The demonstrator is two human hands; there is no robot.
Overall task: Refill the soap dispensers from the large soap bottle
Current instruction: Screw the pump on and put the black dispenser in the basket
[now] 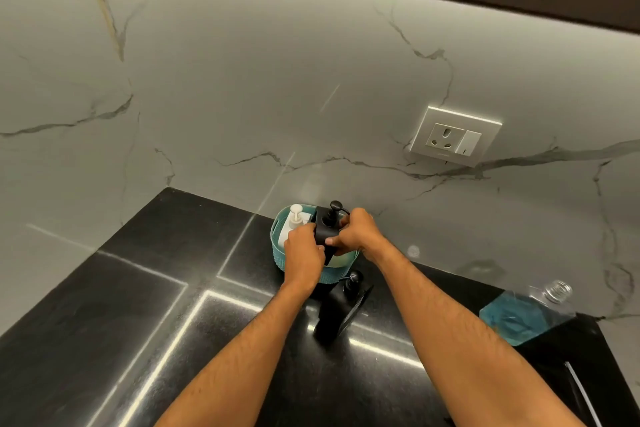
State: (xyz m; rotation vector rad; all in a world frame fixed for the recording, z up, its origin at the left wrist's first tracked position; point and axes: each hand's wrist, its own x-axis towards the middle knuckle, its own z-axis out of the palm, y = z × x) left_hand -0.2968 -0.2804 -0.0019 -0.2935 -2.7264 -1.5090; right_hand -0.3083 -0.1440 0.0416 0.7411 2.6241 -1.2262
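left hand: fingers curling round black dispenser
right hand: fingers gripping same dispenser over teal basket
labels: none readable

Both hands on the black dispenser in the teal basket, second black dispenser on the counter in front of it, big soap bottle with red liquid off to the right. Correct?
Not quite: the liquid is blue, not red. The head view shows the large soap bottle at right holding blue liquid. The rest stands: left hand and right hand hold the black dispenser in the teal basket, and the second black dispenser stands on the counter in front.
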